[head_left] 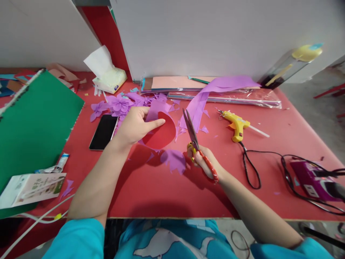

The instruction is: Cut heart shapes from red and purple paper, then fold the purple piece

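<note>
Head-cam view, looking down at a red tabletop (167, 194). My left hand (134, 126) is closed in a pinch on a red paper piece (162, 136) w/ a rounded edge, and my index finger stretches across its top. The piece sits at the centre of the view, low over the tabletop, w/ purple paper (157, 108) touching it from behind. My right hand (207, 162) is wrapped around the red-and-yellow handles of the scissors (192, 130). The 2 blades are nearly together and point up and away from me. Their tips are just right of the red piece, not touching it. A ragged purple scrap (174, 160) lies on the tabletop between my 2 hands.

Left of my left hand is a smartphone (104, 132), lying flat w/ a dark screen. Just beyond it are purple paper flowers (118, 104). Farther back is a tissue pack (107, 75) w/ 1 tissue sticking up. A big green sheet (35, 122) covers the left edge. Near its lower corner are a small squeezed tube (58, 166) and a white packet (29, 185).

Right of the scissors, a yellow glue gun (237, 125) lies on its side. Its black cord (252, 169) loops toward a purple power strip (312, 180) at far right. Along the back wall is a stack of coloured sheets (172, 83) in plastic. A long purple strip (212, 90) drapes over it, down toward the scissors.
</note>
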`<state>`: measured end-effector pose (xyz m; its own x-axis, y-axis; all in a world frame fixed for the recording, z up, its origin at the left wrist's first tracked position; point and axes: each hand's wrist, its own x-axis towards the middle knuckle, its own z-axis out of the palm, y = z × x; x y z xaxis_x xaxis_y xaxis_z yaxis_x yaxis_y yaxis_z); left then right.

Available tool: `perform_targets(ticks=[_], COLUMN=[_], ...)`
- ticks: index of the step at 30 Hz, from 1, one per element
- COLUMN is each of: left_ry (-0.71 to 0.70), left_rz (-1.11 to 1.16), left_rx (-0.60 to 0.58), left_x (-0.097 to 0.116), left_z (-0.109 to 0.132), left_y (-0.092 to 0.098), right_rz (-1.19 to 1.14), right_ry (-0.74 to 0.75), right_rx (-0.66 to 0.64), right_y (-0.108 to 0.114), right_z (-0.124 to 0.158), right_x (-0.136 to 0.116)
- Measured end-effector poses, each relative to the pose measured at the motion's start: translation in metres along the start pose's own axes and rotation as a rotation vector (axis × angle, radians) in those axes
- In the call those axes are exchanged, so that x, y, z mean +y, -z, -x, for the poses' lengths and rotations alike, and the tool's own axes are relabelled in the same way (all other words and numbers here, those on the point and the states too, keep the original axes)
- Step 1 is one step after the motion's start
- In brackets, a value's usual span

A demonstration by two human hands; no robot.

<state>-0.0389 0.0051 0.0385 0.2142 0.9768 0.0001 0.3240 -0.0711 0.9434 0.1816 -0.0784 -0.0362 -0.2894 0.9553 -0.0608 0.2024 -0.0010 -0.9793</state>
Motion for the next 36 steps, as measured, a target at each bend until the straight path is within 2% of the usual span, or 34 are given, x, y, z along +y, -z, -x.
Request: perform_targets(ticks=[4, 10, 19, 28, 36], left_ry=[0.004, -0.001, 0.024, 0.039, 0.015], left_rz=[0.031, 0.031, -0.026, 0.0, -0.027], left_rx=[0.003, -0.033, -0.089, -0.098, -0.103], left_x=[0.004, 0.012, 0.017, 0.017, 0.019], left_z=[0.003, 0.008, 0.015, 0.017, 0.019], left_y=[0.001, -0.001, -0.006, -0.013, -0.009], right_rz=[0.001, -0.01, 0.014, -0.09, -0.06], right_ry=[-0.011, 0.071, 0.037, 0.077, 0.132], right_rx=[-0.039, -0.109, -0.17, -0.193, -0.206], right_y=[0.0, 0.002, 0.004, -0.004, -0.005], right_z=[0.002, 0.003, 0.003, 0.005, 0.005], right_x=[-0.001, 0.004, -0.004, -0.001, -0.004])
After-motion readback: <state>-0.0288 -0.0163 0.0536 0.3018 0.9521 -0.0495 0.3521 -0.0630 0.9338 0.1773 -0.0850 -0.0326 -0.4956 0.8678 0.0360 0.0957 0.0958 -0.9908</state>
